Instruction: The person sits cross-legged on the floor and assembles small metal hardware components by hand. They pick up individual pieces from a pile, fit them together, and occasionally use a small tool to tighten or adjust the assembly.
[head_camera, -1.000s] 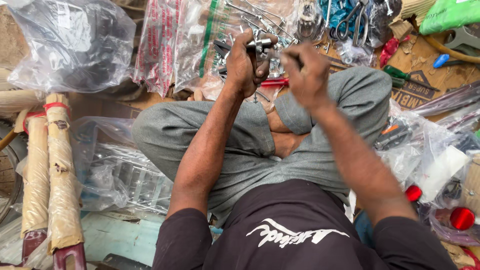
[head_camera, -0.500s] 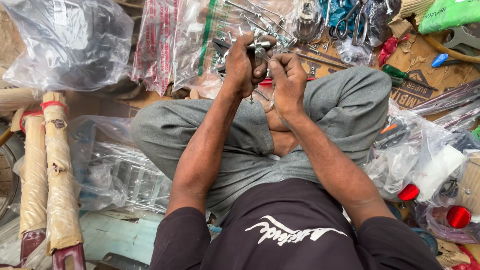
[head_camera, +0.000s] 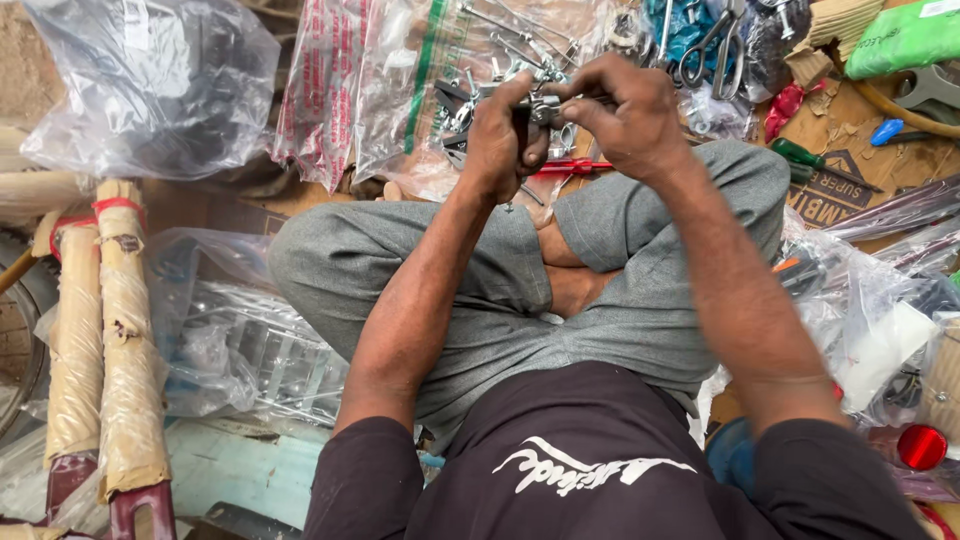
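**Small metal part worked between both hands, over crossed legs on a crowded floor**

The person sits cross-legged in grey trousers (head_camera: 640, 300) on a floor covered with flattened cardboard (head_camera: 850, 140), so everything lies within arm's reach rather than on a bench. Clear plastic bags (head_camera: 150, 90) of parts ring the seat; one bag of metal hardware (head_camera: 480, 60) lies just beyond the knees. At the left stands a paper-wrapped bicycle frame (head_camera: 100, 340), apparently padded against scratches.

Both forearms rise so the work sits close under the eyes. The left hand (head_camera: 505, 140) has its grip wrapped shut round a small metal fitting (head_camera: 545, 105), seemingly to steady it. The right hand (head_camera: 625, 115) pinches the same piece from the other side, fingertips closed on it.

Smaller things lie about: a red-handled tool (head_camera: 570, 167) just below the hands, a green-handled screwdriver (head_camera: 800, 155) to the right, a red reflector (head_camera: 920, 447) near the right elbow.
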